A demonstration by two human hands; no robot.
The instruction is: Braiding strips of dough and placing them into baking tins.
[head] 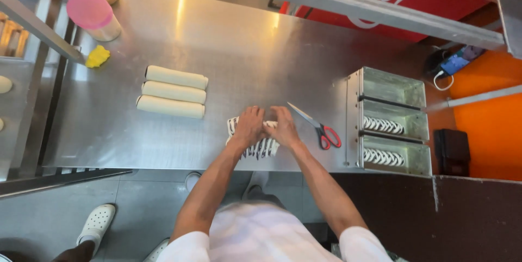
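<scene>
**Both hands pressed on striped dough at bench edge**

Head view, looking straight down on a steel worktable (pixel 228 39).

Left hand (pixel 249 126) & right hand (pixel 283 126) sit side by side, fingers spread flat, palms down on a striped dough piece (pixel 255 145) w/ dark & white bands. Neither hand is closed round it; both lie open on top, pressing, thumbs nearly touching. Dough lies near the table's front edge, approx. centre, just in front of the person's body.

Just right of the right hand: scissors (pixel 318 127) w/ red handles, lying flat, blades pointing up-left, close to the hand but not touching.

Further right: a metal loaf-tin set (pixel 353 115) w/ three compartments. The two nearer ones each hold a striped dough piece (pixel 383 125); the far one looks bare.

Left of the hands, well apart: three plain pale dough rolls (pixel 174 92) laid parallel, touching each other. Beyond them a yellow scraper-like item (pixel 98 56) & two containers w/ pink lids (pixel 92 11) at the table's far-left corner.

Floor below: a white clog (pixel 98 221) of another person at lower left. Phone (pixel 455 63) on a cable at far right.
</scene>
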